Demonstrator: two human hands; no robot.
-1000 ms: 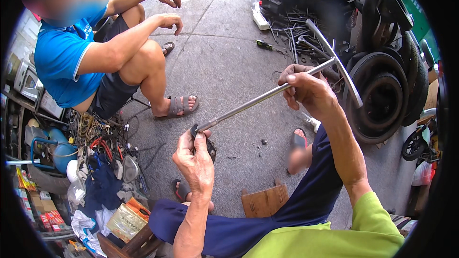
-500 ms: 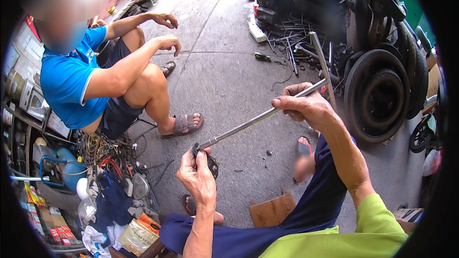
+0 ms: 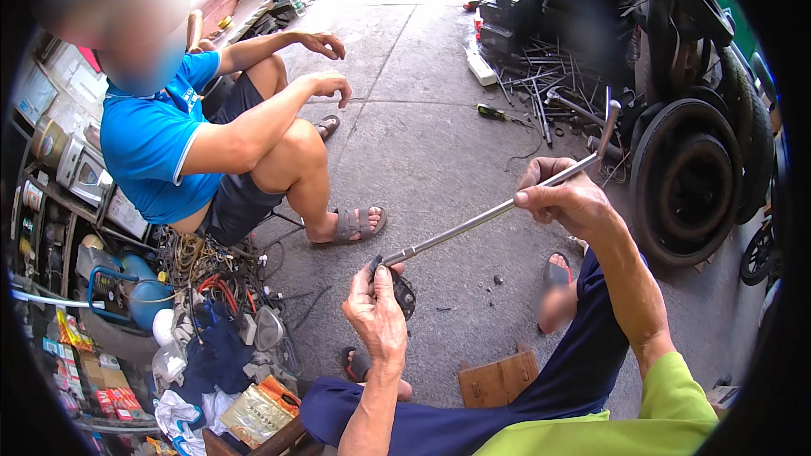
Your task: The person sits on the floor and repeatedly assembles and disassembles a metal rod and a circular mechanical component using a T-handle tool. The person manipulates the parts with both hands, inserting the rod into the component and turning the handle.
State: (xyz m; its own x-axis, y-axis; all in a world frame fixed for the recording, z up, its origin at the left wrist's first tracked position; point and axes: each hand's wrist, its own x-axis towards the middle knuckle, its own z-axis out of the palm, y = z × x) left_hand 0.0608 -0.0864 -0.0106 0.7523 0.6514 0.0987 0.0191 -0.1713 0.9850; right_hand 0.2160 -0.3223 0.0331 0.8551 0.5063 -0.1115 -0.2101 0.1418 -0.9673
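Note:
My right hand (image 3: 574,207) is closed around a long silver T-handle wrench (image 3: 465,228), near its crossbar end. The crossbar (image 3: 608,125) sticks out beyond my fingers at the upper right. The shaft slopes down to the left, to my left hand (image 3: 378,317). There the thumb and fingers pinch a small black part against the shaft's lower end. Part of a dark piece with holes (image 3: 405,295) shows beside these fingers. My hand hides much of it, and its exact kind cannot be made out.
A person in a blue shirt (image 3: 160,160) sits at the left. Tyred wheels (image 3: 688,181) lean at the right, near loose metal rods (image 3: 541,84) and a screwdriver (image 3: 492,111). A wooden board (image 3: 498,378) lies by my feet. Cables (image 3: 198,262) and cloths crowd the lower left.
The whole view has shifted, so the scene sits farther right. The wrench's crossbar has turned about the shaft and looks shorter. Both hands keep their holds.

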